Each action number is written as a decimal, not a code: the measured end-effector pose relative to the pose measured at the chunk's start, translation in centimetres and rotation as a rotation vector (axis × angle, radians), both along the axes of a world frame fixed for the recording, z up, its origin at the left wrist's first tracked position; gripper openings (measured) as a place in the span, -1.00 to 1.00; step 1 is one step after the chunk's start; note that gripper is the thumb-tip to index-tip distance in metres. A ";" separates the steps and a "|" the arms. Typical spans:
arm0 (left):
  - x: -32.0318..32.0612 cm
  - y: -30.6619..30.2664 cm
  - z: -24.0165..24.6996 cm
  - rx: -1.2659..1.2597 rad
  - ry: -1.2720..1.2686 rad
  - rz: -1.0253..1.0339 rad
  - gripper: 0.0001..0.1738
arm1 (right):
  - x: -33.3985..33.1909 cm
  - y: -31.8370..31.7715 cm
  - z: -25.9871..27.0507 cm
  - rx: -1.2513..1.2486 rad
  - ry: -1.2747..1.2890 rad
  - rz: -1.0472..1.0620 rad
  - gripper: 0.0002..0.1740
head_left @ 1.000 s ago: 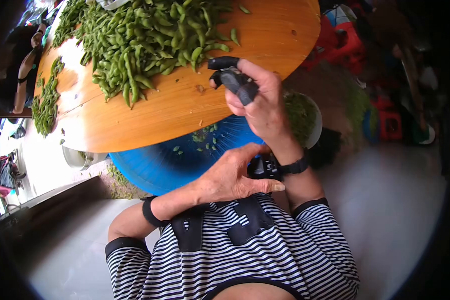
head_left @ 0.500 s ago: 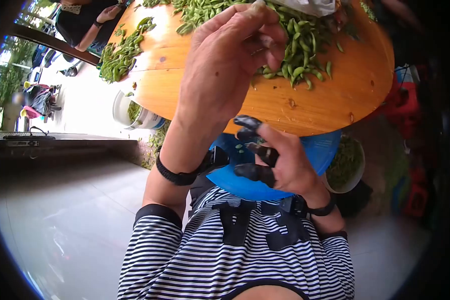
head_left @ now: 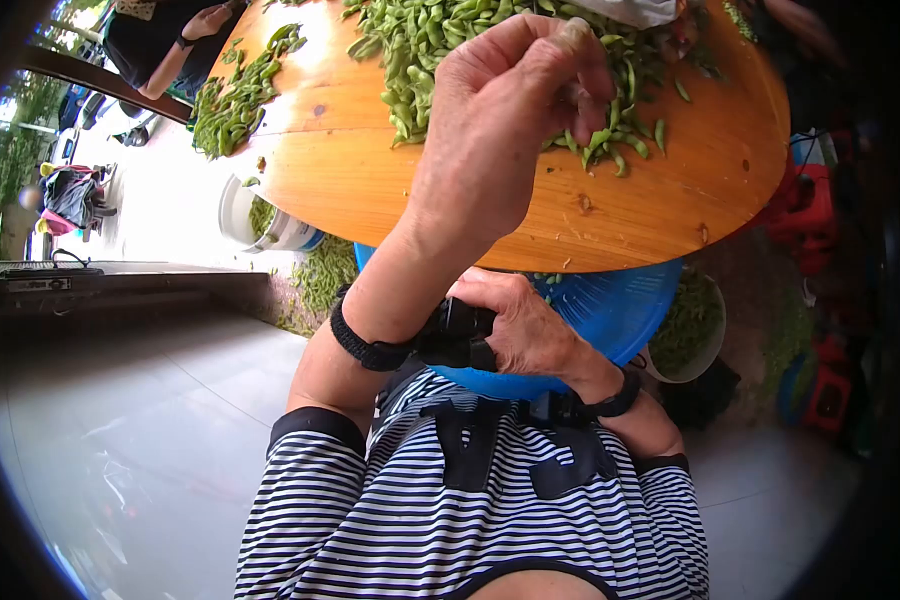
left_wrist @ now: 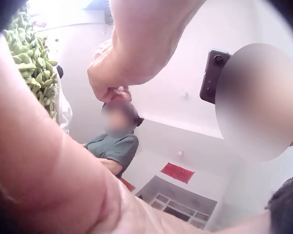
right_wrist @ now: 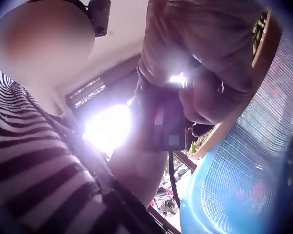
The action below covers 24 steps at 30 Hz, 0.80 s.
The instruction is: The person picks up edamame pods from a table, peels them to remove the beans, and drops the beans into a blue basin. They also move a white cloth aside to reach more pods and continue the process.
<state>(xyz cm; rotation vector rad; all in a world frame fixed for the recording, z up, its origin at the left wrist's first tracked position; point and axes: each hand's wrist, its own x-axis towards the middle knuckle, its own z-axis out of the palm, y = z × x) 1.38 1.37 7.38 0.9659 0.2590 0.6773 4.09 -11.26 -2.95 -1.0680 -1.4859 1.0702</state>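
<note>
My left hand (head_left: 490, 125) is raised over the wooden table (head_left: 315, 175) with loosely curled fingers and nothing seen in them. Behind it spreads a big pile of green soybean pods (head_left: 400, 80). A black wrist camera (head_left: 460, 330) sits on the inner side of my left wrist. My right hand (head_left: 530, 325) grips this camera, below the table edge. In the right wrist view, its curled fingers (right_wrist: 205, 97) hold the black box, from which a cable hangs. A blue basin (head_left: 620, 310) lies under the table edge, partly behind my right hand.
A smaller heap of pods (head_left: 235, 105) lies at the table's left, near another person's hand (head_left: 208, 22). White buckets with green scraps stand on the floor, one bucket (head_left: 235, 215) at left. A red stool (head_left: 828, 390) is at right.
My left hand has left the right wrist and risen over the table, then shifted slightly right. My right hand, its black-covered fingers now hidden, has moved left and taken hold of the left wrist camera.
</note>
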 end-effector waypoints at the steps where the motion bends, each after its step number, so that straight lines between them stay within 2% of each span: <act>1: 0.3 -0.2 -0.5 0.148 0.025 0.084 -0.76 | 0.0 -0.1 0.1 -0.003 0.001 0.001 -0.64; 2: 0.5 -0.4 -1.0 0.296 0.049 0.169 -0.75 | 0.0 -0.1 0.3 0.002 0.043 0.005 -0.66; 3: 0.6 -0.6 -1.2 0.294 0.051 0.170 -0.75 | 0.0 -0.2 0.4 0.006 0.085 0.010 -0.68; 5: 0.7 -1.1 -1.8 0.582 0.171 0.333 -0.85 | 0.2 -0.4 0.1 0.007 0.083 0.016 -0.67; 6: 0.9 -0.9 -2.4 0.803 0.146 0.425 -0.96 | 0.3 -0.6 -0.1 0.010 0.080 0.021 -0.67; 7: 0.7 -0.9 -2.8 0.802 0.147 0.425 -0.96 | 0.3 -0.8 -0.1 0.008 0.081 0.022 -0.67; 8: 0.4 -1.0 -3.0 1.054 0.177 0.478 -0.96 | 0.2 -1.0 0.0 -0.030 0.178 0.009 -0.68; 9: 0.1 -1.1 -3.2 1.306 0.206 0.530 -0.93 | 0.1 -1.1 0.0 -0.069 0.274 -0.003 -0.68; 10: -0.1 -1.3 -3.7 1.381 0.212 0.544 -0.84 | 0.2 -1.1 -0.1 -0.070 0.275 -0.001 -0.68; 11: -0.3 -1.3 -4.2 1.381 0.215 0.544 -0.84 | 0.3 -1.1 -0.3 -0.047 0.266 0.001 -0.68; 13: -1.0 -1.3 -5.1 1.694 0.246 0.517 -0.79 | 0.3 -1.1 -0.7 -0.026 0.258 0.003 -0.67; 14: -1.2 -1.3 -5.5 1.813 0.233 0.570 -0.71 | 0.2 -1.1 -0.9 -0.030 0.214 -0.002 -0.67; 16: -2.1 -1.6 -5.2 1.861 0.268 0.568 -0.69 | 0.0 -1.1 -1.1 -0.035 0.171 -0.004 -0.67; 19: -2.8 -1.2 -4.8 1.909 0.283 0.585 -0.67 | -0.7 -0.8 -0.8 -0.041 0.255 -0.005 -0.66; 21: -2.5 -0.1 -4.4 1.866 0.246 0.640 -0.68 | -1.0 -0.6 -0.5 -0.107 0.184 0.058 -0.66; 24: -1.3 1.7 -3.7 1.943 0.179 0.730 -0.64 | -1.6 -0.5 0.6 -0.239 0.081 0.047 -0.65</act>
